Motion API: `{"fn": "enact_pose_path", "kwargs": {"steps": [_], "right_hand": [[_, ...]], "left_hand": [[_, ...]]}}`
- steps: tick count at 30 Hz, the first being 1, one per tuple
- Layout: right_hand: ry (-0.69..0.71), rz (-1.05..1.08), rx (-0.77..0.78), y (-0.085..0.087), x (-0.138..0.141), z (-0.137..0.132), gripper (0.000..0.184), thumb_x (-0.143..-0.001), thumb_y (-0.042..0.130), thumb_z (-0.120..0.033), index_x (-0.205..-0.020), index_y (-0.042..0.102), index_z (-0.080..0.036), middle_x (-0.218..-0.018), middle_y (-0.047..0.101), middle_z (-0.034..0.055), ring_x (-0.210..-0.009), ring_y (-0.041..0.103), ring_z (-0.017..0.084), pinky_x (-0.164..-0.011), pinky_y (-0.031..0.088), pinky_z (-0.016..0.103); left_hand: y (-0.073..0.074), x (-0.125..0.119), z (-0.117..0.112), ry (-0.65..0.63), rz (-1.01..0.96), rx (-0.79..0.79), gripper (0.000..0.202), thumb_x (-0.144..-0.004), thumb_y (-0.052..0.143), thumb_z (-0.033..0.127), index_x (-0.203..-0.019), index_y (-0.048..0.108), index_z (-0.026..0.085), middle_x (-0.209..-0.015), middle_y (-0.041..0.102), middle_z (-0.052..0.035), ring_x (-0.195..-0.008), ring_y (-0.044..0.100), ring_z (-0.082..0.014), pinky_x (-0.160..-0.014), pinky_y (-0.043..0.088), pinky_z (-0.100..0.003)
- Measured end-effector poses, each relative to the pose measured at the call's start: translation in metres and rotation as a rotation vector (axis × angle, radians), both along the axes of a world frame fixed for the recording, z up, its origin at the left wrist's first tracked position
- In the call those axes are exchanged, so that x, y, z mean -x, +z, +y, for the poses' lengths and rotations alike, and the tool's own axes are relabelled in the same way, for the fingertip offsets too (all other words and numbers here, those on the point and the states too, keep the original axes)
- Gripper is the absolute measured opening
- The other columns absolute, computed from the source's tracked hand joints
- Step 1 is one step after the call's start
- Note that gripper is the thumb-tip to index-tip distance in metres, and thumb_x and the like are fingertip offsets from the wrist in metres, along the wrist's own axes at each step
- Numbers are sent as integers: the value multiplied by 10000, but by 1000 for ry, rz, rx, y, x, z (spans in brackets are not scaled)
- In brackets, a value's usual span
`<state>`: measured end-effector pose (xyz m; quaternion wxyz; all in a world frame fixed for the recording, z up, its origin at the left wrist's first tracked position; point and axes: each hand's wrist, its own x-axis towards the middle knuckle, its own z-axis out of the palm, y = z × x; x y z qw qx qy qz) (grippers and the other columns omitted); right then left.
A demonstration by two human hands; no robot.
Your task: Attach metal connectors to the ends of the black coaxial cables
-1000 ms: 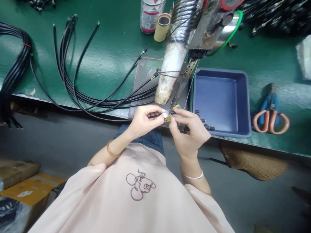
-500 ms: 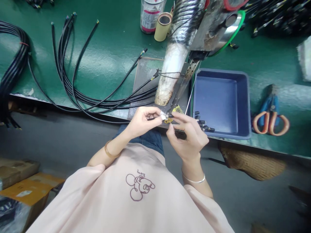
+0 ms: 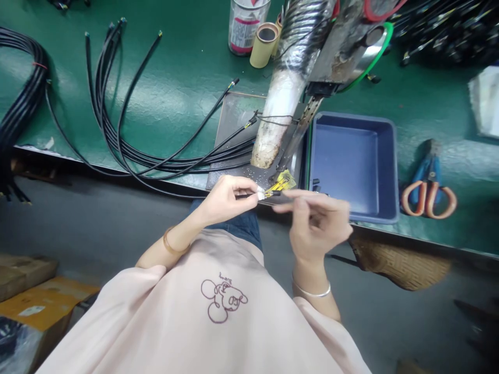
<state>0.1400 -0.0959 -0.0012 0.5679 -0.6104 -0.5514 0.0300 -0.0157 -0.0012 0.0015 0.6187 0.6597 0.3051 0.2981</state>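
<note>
My left hand (image 3: 233, 197) is closed in a pinch on a black cable (image 3: 244, 196), with white wraps on its fingertips. Thin coloured wires and a small black connector (image 3: 276, 193) stick out to the right of the pinch. Just right of the connector is my right hand (image 3: 322, 221), smeared by motion; its fingers look apart and I see nothing between them. A soldering iron-like metal arm (image 3: 293, 136) slants down above the hands, its tip by a yellow pad (image 3: 286, 180).
Several black cables (image 3: 163, 163) run in from the left across a dark plate (image 3: 234, 117). A blue tray (image 3: 393, 171) stands to the right, with small black connectors (image 3: 315, 183) by its near left corner. Orange-handled pliers (image 3: 429, 195) lie beyond it. A silvery duct (image 3: 275, 114) hangs down centrally.
My right hand has drawn back to the right, off the connector. The connector and wire end now show more plainly. My left hand keeps its pinch, and the view has shifted slightly.
</note>
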Motion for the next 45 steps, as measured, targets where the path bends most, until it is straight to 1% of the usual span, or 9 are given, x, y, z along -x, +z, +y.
{"fn": "enact_pose_path", "kwargs": {"steps": [3, 7, 11, 18, 22, 28, 34, 40, 45], "right_hand": [[-106, 16, 45, 9, -3, -5, 48, -961, 616, -250, -937, 652, -231, -588, 599, -76, -395, 509, 74, -400, 339, 213], [54, -224, 313, 24, -5, -5, 194, -963, 590, -235, -777, 642, -209, -541, 539, -67, -429, 474, 65, -460, 346, 220], [116, -374, 308, 24, 0, 3, 186, -942, 590, -178, -757, 595, -201, -569, 597, -64, -431, 477, 57, -454, 342, 214], [148, -701, 128, 25, -2, 4, 109, -943, 626, -144, -840, 640, -178, -630, 681, -31, -505, 584, 78, -542, 418, 207], [129, -620, 110, 27, -4, 2, 64, -940, 659, -170, -983, 705, -180, -572, 635, -54, -483, 566, 67, -508, 389, 201], [219, -616, 194, 23, -3, 3, 143, -977, 611, -233, -960, 744, -183, -585, 661, -33, -472, 560, 68, -510, 419, 197], [275, -538, 188, 22, -4, 3, 159, -978, 603, -189, -1039, 747, -162, -586, 658, -35, -439, 520, 45, -459, 361, 194], [306, -488, 211, 21, -6, 4, 158, -973, 603, -171, -1021, 754, -159, -646, 705, -14, -483, 576, 56, -484, 409, 187], [333, -416, 276, 21, -6, 4, 183, -973, 600, -183, -1058, 761, -200, -659, 715, -20, -503, 601, 73, -503, 448, 192]], "left_hand": [[-1, 1, -4, 38, 80, -340, 161, -860, 594, 165, -761, 715, 125, -666, 640, -21, -578, 518, -96, -589, 416, -220], [-7, 0, -12, 88, 143, -722, 233, -966, 522, 181, -833, 706, 132, -710, 647, -44, -658, 562, -131, -661, 441, -241], [-12, 0, -16, 100, 177, -892, 298, -1012, 441, 194, -827, 670, 145, -723, 644, -51, -680, 578, -149, -687, 457, -258], [-4, 12, -9, -133, 183, -691, 260, -1003, 449, 189, -863, 661, 134, -745, 679, -54, -653, 601, -136, -634, 451, -230], [-4, 12, -9, -48, 135, -611, 197, -959, 512, 162, -841, 664, 121, -716, 675, -47, -612, 567, -125, -616, 434, -225], [-5, 11, -10, -83, 127, -537, 189, -927, 535, 144, -804, 675, 116, -683, 651, -23, -589, 517, -104, -604, 403, -213], [-4, 11, -8, -50, 174, -316, 178, -913, 529, 157, -802, 666, 132, -654, 631, 11, -577, 510, -92, -600, 398, -198], [-6, 9, -9, -39, 130, -365, 164, -908, 569, 161, -811, 698, 134, -771, 718, -43, -685, 626, -128, -679, 463, -220], [-6, 8, -8, -34, 135, -329, 173, -897, 583, 169, -760, 684, 139, -733, 702, -39, -668, 613, -127, -655, 452, -223]]}}
